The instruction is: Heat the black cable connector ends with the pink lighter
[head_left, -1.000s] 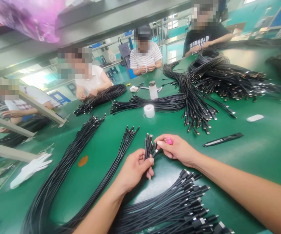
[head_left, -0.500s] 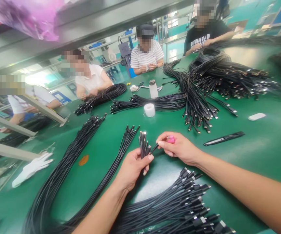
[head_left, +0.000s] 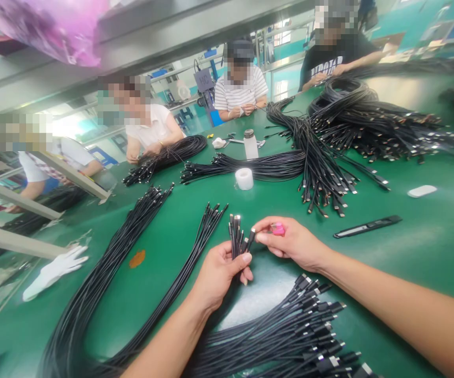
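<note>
The left hand (head_left: 219, 275) clenches a bundle of black cables (head_left: 235, 241); the right hand's (head_left: 293, 244) fingers pinch one plug (head_left: 251, 234), above a cable pile (head_left: 274, 331) on the green desk (head_left: 427, 252), a utility knife (head_left: 367, 227) nearby.

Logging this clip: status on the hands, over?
Left hand gripping black cable bunch. Right hand holding pink item, fingertip at connector. Cable pile below hands.

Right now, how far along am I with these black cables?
Hard to judge exactly. Seemingly done: the straight cable bundle lying left of your hands, its ends lined up. In hand: a small bunch of cable ends held by your left hand, beside your right hand, which holds a pink object. Seemingly left: the large cable pile in front of you.
</note>
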### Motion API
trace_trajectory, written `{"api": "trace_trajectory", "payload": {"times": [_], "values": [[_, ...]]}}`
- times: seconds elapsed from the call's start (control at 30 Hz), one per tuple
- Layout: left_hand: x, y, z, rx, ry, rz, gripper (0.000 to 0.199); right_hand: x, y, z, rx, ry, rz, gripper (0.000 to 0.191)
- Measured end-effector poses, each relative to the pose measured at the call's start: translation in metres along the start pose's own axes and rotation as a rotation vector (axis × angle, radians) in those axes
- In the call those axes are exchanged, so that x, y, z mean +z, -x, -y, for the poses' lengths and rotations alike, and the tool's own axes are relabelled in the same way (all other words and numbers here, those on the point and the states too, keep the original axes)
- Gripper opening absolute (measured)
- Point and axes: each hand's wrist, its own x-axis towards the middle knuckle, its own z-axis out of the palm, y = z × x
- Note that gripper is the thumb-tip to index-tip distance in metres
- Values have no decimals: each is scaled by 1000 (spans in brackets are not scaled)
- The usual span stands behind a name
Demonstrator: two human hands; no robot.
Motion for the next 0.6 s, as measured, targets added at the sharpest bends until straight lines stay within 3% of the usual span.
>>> {"api": "trace_trajectory", "payload": {"times": [0.13, 0.37, 0.6], "values": [[0, 1, 0, 3, 23, 54, 28, 3, 1, 1, 26, -9, 32, 42], [3, 3, 0, -4, 36, 87, 32, 6, 3, -1, 43, 35, 110, 35], [1, 1, 0, 4, -10, 79, 31, 6, 4, -1, 45, 83, 25, 33]]}}
